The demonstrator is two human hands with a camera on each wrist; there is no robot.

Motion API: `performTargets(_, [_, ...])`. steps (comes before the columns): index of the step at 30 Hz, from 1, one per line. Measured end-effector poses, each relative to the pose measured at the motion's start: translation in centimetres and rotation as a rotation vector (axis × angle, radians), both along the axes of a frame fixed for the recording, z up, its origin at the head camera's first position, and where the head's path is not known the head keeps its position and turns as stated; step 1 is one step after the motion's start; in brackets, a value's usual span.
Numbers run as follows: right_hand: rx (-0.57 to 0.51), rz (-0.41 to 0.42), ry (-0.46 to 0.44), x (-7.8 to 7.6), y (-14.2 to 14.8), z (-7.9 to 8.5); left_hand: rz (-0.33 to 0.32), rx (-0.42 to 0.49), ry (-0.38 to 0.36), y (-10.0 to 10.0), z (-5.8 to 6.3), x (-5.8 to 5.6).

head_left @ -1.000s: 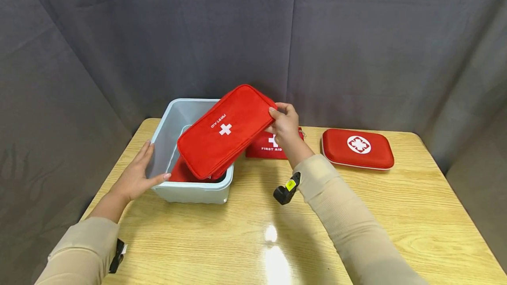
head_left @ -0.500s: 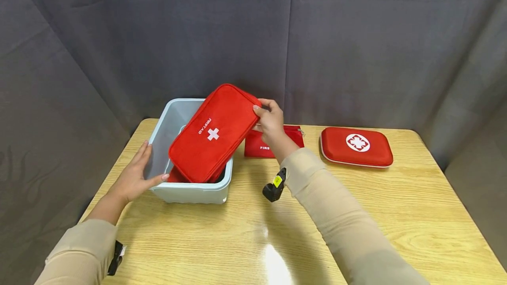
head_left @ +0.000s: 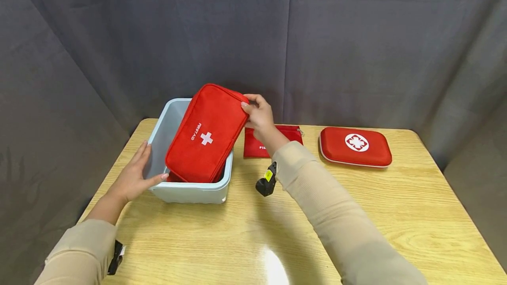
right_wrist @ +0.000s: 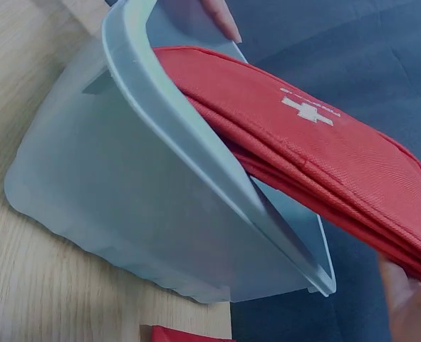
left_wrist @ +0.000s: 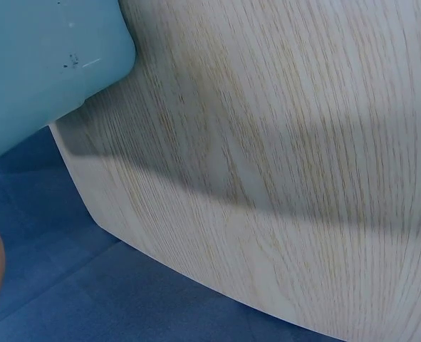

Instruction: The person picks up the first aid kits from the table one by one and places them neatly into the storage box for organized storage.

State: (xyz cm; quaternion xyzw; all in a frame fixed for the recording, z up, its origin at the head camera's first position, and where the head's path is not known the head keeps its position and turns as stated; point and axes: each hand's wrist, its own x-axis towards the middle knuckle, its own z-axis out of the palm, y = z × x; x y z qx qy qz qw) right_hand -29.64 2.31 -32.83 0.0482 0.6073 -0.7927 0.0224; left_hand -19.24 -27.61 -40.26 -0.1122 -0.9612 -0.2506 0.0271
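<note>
White glare (head_left: 276, 268) flares on the wooden table (head_left: 400, 228), nearer the camera and right of the pale blue bin (head_left: 190, 194), beside the soft shadow (head_left: 286, 236) of the right sleeve (head_left: 340, 214); the head view is bright, both wrist views bluish and softer.

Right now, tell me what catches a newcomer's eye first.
Likely the red fabric first-aid pouch with its white cross, tilted into the pale-blue plastic bin and gripped by the right hand. Next, the rounded red case with a round white emblem, at the wooden table's back right.
</note>
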Motion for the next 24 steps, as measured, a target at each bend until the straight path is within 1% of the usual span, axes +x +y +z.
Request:
performTargets(3, [0.039,0.027,0.006,-0.2,-0.5,0.2,-0.003,0.005,0.006,-0.1,0.0,-0.1])
performTargets(8, [0.131,0.106,0.017,-0.5,-1.3,0.4,0.004,0.026,0.005,-0.2,0.0,0.1])
performTargets(11, [0.137,0.144,0.016,-0.7,-1.6,0.4,0.008,0.029,0.005,-0.1,0.0,0.2])
performTargets(16, [0.114,0.204,0.017,-0.9,-1.6,0.3,0.005,0.030,0.009,-0.1,0.1,0.2])
performTargets(21, [0.167,0.289,0.026,-0.8,-1.5,0.4,0.005,0.035,0.009,-0.1,0.1,0.1])
performTargets(24, [0.196,0.334,0.039,-0.7,-1.5,0.0,0.004,0.041,0.009,0.0,0.0,0.2])
